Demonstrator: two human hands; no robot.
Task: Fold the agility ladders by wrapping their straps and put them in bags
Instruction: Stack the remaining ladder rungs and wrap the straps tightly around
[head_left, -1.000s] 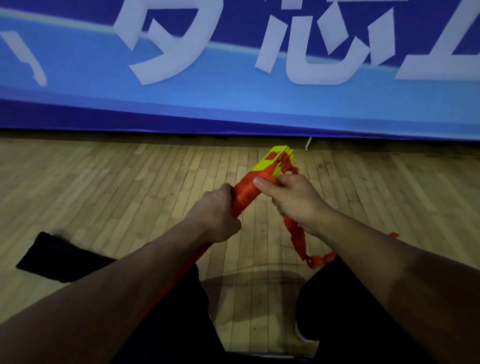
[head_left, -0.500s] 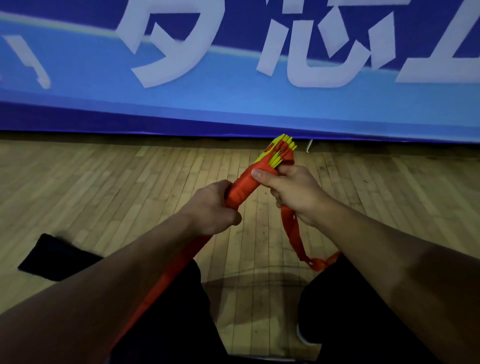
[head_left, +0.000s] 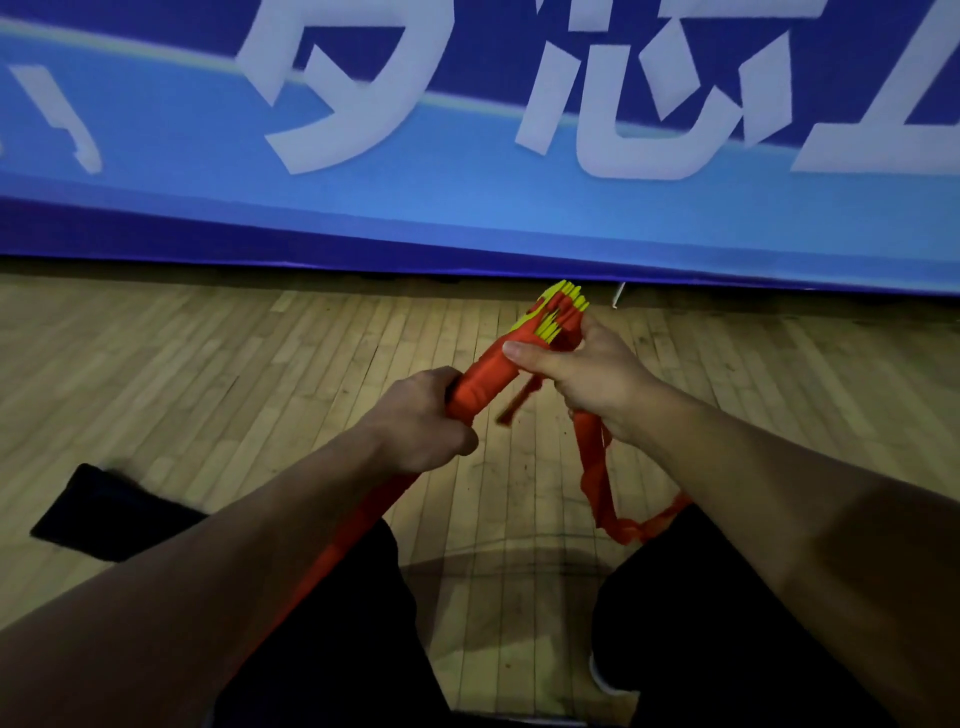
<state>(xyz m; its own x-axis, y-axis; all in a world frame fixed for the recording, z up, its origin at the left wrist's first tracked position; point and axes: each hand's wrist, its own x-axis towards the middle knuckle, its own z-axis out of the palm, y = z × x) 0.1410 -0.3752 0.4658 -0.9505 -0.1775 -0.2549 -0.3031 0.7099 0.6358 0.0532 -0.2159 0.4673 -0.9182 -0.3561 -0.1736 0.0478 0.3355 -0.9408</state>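
Note:
A bundled agility ladder, yellow rungs wrapped in orange strap, points up and away at the centre of the head view. Its yellow rung ends fan out at the far tip. My left hand grips the bundle's middle. My right hand holds the upper end, thumb laid across the wrap. The loose orange strap hangs from under my right hand and trails over my right thigh. A black bag lies flat on the floor at the lower left.
The wooden floor stretches ahead to a blue banner with large white characters along the wall. My legs in black shorts fill the bottom of the view. A small metal bracket sits at the banner's foot.
My right hand has slid farther up the bundle towards the rung ends, and the strap loop beneath it has shortened and shifted. My left hand keeps its grip.

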